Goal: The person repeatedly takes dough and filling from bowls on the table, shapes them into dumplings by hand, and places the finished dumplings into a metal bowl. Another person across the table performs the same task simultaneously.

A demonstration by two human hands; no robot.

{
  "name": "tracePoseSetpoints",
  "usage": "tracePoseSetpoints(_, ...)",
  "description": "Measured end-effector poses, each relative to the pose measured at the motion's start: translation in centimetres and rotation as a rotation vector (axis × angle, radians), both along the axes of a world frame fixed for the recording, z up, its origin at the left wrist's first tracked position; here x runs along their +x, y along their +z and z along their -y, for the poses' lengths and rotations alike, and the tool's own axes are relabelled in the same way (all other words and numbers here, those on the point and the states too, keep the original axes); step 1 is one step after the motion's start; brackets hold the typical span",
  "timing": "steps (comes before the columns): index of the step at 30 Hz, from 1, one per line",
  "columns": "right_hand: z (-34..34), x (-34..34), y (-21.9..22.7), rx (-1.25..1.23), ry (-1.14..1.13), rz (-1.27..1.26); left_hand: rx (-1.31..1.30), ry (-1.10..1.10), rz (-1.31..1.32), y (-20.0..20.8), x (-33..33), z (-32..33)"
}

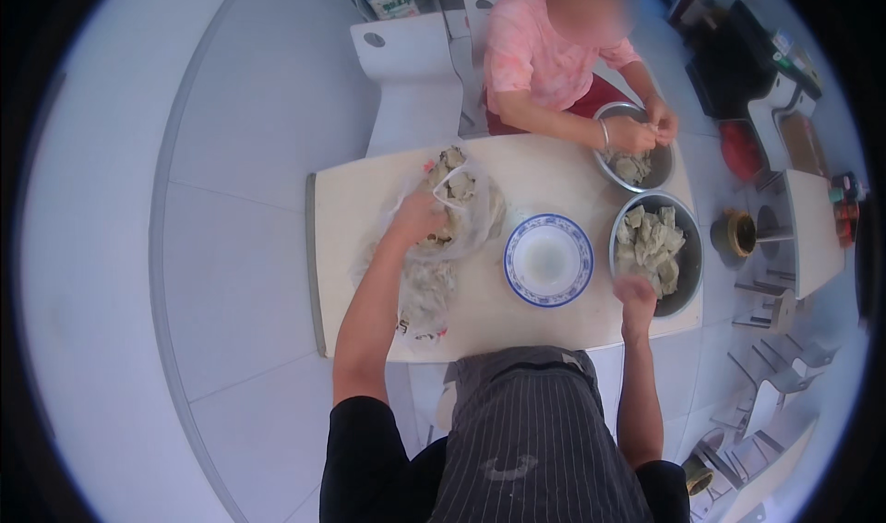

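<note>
My left hand (421, 218) reaches into an opened clear plastic bag (476, 211) on the left part of the table. Inside the bag are grey-green folded pieces (456, 183), possibly dried leaves or tofu skin; I cannot tell which. The bag and the pieces hide my left fingertips. At the near rim of a metal bowl (694, 269) on the right is my right hand (635, 292), its fingers curled and blurred. Similar grey-green pieces (653, 246) are heaped in that bowl. Between my hands stands a white bowl with a blue patterned rim (510, 263); what it holds is unclear.
Across the table (355, 191), a person in a pink shirt (517, 52) works with both hands over a second metal bowl (669, 174) holding similar pieces. A second plastic bag (426, 300) lies near me. White chairs (406, 57) and another table (812, 232) stand around.
</note>
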State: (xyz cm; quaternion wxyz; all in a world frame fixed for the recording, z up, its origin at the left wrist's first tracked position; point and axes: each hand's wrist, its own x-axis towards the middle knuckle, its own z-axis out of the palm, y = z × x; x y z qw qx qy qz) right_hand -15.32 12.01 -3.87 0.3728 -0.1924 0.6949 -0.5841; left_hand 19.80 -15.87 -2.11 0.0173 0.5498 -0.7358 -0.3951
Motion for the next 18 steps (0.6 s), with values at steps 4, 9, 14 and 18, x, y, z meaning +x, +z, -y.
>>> tracePoseSetpoints(4, 0.9, 0.9, 0.5, 0.007, 0.020, 0.024, 0.156, -0.207, -0.032, -0.9, -1.8, 0.5)
tracePoseSetpoints(9, 0.5, 1.1, 0.5, 0.031, 0.014, 0.033, -0.365, -0.396, 0.135, -4.2, -1.4, 0.2)
tracePoseSetpoints(14, -1.2, 1.1, -1.0, 0.016, 0.016, 0.043, -0.348, -0.419, 0.251, -2.9, -1.6, -0.5)
tracePoseSetpoints(18, -1.7, 2.4, -2.8, 0.046, -0.002, 0.100, -0.149, -0.464, 0.275, -3.7, 0.3, 0.3)
